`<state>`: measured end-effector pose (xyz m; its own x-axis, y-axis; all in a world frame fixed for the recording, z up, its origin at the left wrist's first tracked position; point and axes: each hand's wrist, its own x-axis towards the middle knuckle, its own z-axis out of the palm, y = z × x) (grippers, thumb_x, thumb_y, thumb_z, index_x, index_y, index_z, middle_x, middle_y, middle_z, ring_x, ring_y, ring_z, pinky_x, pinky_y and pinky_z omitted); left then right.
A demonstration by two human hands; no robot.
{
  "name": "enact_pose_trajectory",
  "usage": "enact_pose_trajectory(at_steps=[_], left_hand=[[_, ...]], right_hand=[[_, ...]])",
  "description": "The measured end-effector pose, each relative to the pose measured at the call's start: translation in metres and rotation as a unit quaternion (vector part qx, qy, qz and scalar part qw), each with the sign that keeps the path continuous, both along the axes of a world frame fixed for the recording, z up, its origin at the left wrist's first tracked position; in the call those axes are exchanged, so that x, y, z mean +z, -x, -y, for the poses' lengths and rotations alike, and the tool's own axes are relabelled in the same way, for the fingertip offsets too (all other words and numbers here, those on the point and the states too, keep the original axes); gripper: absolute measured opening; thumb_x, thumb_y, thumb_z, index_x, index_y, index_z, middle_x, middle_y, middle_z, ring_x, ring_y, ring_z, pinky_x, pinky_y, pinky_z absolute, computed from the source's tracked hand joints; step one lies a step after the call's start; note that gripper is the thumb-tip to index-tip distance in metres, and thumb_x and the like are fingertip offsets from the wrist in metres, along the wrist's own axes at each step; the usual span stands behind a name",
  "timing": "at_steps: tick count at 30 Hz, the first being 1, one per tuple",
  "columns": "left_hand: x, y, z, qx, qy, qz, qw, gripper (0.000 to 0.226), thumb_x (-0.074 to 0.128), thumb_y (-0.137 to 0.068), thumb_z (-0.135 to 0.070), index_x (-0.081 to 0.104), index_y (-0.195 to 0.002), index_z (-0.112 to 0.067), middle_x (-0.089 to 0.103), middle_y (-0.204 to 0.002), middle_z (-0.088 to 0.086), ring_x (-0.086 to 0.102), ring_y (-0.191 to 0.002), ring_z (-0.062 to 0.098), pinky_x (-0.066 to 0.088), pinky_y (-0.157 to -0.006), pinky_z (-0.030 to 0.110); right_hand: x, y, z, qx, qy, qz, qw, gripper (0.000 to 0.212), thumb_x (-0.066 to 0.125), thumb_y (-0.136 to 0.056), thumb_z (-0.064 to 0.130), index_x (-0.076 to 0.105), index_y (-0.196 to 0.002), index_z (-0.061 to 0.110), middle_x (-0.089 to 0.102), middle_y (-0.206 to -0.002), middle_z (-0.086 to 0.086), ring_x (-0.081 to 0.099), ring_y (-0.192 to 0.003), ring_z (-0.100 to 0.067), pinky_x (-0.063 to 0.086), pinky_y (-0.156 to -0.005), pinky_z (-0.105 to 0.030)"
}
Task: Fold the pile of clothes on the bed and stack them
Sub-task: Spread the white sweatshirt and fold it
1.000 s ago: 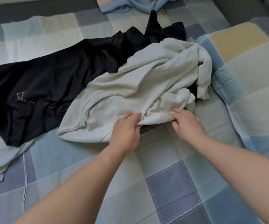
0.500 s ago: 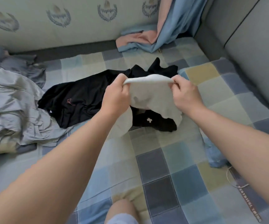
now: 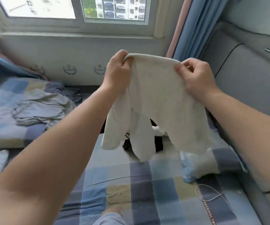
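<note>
Above the checked bed (image 3: 147, 189), left hand (image 3: 117, 72) and right hand (image 3: 196, 77) each pinch the top edge of a cream garment (image 3: 160, 101) (legs hanging free), black clothes (image 3: 158, 142) beneath.

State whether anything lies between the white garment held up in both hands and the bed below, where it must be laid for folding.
Yes. The left hand and right hand grip the white garment in the air; black clothing lies on the checked bed cover below its hanging ends.
</note>
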<state>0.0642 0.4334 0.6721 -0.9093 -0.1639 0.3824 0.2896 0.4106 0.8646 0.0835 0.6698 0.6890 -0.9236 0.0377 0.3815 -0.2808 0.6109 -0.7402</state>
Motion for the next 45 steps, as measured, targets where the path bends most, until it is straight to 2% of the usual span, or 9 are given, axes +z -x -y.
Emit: enact_pose_trajectory(at_steps=[7,11,14,18,24,26,33,37,45], left_hand=[[0.125,-0.037,0.035,-0.045,-0.061,0.044,0.996,0.024,0.053,-0.097,-0.022,0.064,-0.077,-0.016,0.051,-0.067,-0.003,0.046,-0.068,0.015,0.038,-0.063,0.03],[0.157,-0.071,0.09,-0.078,-0.179,0.08,0.977,0.02,0.049,-0.102,-0.016,0.067,-0.092,-0.016,0.062,-0.08,0.004,0.06,-0.074,0.018,0.055,-0.069,0.034],[0.174,-0.092,0.14,-0.078,-0.2,0.078,0.973,0.016,0.044,-0.107,-0.024,0.059,-0.101,-0.025,0.057,-0.085,-0.007,0.057,-0.074,0.007,0.056,-0.074,0.023],[0.174,-0.105,0.221,-0.051,-0.245,0.055,0.967,0.021,0.038,-0.104,-0.005,0.055,-0.091,-0.005,0.044,-0.074,0.005,0.05,-0.064,0.013,0.046,-0.058,0.018],[0.101,-0.128,0.336,0.045,0.006,0.213,0.976,0.021,0.065,-0.087,-0.037,0.066,-0.089,-0.016,0.064,-0.086,0.003,0.058,-0.078,0.019,0.047,-0.07,0.029],[0.073,-0.147,0.345,-0.033,0.092,0.27,0.958,0.058,0.076,-0.074,-0.048,0.067,-0.112,-0.006,0.068,-0.101,0.009,0.061,-0.085,0.02,0.048,-0.072,0.029],[0.007,-0.274,0.306,-0.246,0.152,0.349,0.891,0.05,0.079,-0.074,-0.061,0.066,-0.107,-0.025,0.07,-0.105,-0.009,0.069,-0.096,0.008,0.053,-0.081,0.025],[-0.033,-0.285,0.284,-0.162,0.192,0.274,0.928,0.023,0.074,-0.085,-0.041,0.057,-0.08,-0.026,0.067,-0.088,-0.005,0.065,-0.087,0.018,0.054,-0.081,0.036],[0.003,-0.263,0.26,-0.095,-0.188,0.235,0.949,0.025,0.05,-0.105,-0.018,0.05,-0.081,-0.013,0.056,-0.071,0.008,0.062,-0.058,0.02,0.055,-0.055,0.035]], right_hand=[[0.073,-0.091,0.036,-0.012,-0.083,-0.107,0.991,0.049,0.069,-0.086,0.044,0.05,-0.128,0.026,0.054,-0.119,0.004,0.051,-0.108,-0.014,0.04,-0.094,-0.03],[0.023,-0.17,0.127,0.059,0.008,0.098,0.993,0.071,0.068,-0.072,0.073,0.046,-0.129,0.038,0.052,-0.129,0.019,0.05,-0.12,-0.006,0.042,-0.095,-0.03],[-0.033,-0.196,0.208,0.105,0.135,0.3,0.939,0.054,0.075,-0.078,0.062,0.06,-0.119,0.031,0.067,-0.119,0.009,0.066,-0.105,-0.013,0.055,-0.089,-0.041],[-0.061,-0.209,0.275,0.078,0.146,0.261,0.951,0.034,0.057,-0.099,0.045,0.072,-0.085,0.017,0.074,-0.083,-0.009,0.067,-0.071,-0.021,0.055,-0.075,-0.05],[-0.012,-0.212,0.32,0.05,0.124,0.201,0.97,0.044,0.05,-0.104,0.034,0.049,-0.07,0.007,0.041,-0.054,0.001,0.037,-0.046,-0.009,0.028,-0.044,-0.023],[-0.004,-0.206,0.331,0.029,0.146,0.223,0.963,0.042,0.052,-0.101,0.039,0.057,-0.077,0.005,0.045,-0.062,-0.004,0.045,-0.057,-0.015,0.035,-0.052,-0.027],[0.028,-0.196,0.375,-0.034,0.388,0.272,0.88,0.028,0.052,-0.103,0.033,0.06,-0.091,0.009,0.064,-0.088,-0.014,0.065,-0.078,-0.027,0.057,-0.076,-0.045],[0.051,-0.198,0.37,-0.011,0.482,0.239,0.843,0.025,0.052,-0.104,0.028,0.056,-0.102,0.004,0.065,-0.083,-0.014,0.071,-0.067,-0.025,0.06,-0.061,-0.039],[0.06,-0.203,0.294,0.058,0.455,0.244,0.854,0.024,0.046,-0.106,0.024,0.062,-0.121,0.013,0.072,-0.114,-0.007,0.069,-0.107,-0.03,0.058,-0.088,-0.046]])
